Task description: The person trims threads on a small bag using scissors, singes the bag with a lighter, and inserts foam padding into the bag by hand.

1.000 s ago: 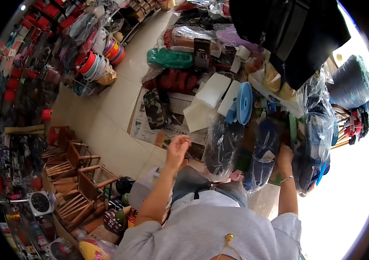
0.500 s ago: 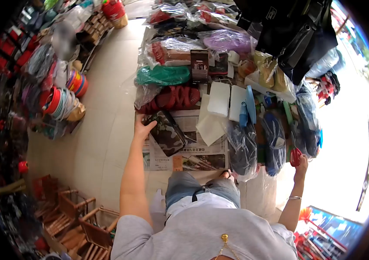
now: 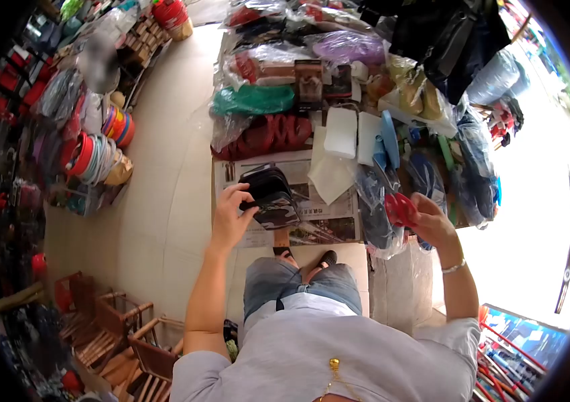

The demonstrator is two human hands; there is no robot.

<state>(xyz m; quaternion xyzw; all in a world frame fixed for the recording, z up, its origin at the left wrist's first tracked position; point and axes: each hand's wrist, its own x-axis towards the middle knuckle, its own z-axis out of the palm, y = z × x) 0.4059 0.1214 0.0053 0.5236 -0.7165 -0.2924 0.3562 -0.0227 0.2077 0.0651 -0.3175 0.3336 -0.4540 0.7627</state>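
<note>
My left hand [image 3: 232, 216] is closed on the near-left edge of a camouflage-patterned dark item [image 3: 278, 213], thumb and fingers pinching it. Black rounded parts show along its upper side; I cannot make out its exact kind. It is above newspaper [image 3: 335, 230] spread on the display table. In my right hand [image 3: 434, 224] are scissors with red handles [image 3: 400, 209], their blades pointing up and away over plastic-wrapped dark shoes [image 3: 373, 218]. A bracelet sits on the right wrist.
Dark red sandals [image 3: 265, 137], a green bagged item [image 3: 252, 99] and white blocks [image 3: 340, 132] lie beyond the newspaper. Black bags [image 3: 449, 47] hang at upper right. Wooden stools [image 3: 154, 348] stand at lower left, and buckets [image 3: 78, 155] with coiled hose line the left aisle.
My right hand has brought the scissors inward to the left, toward the newspaper. The camouflage item has been turned in my left hand, so its black upper side shows more.
</note>
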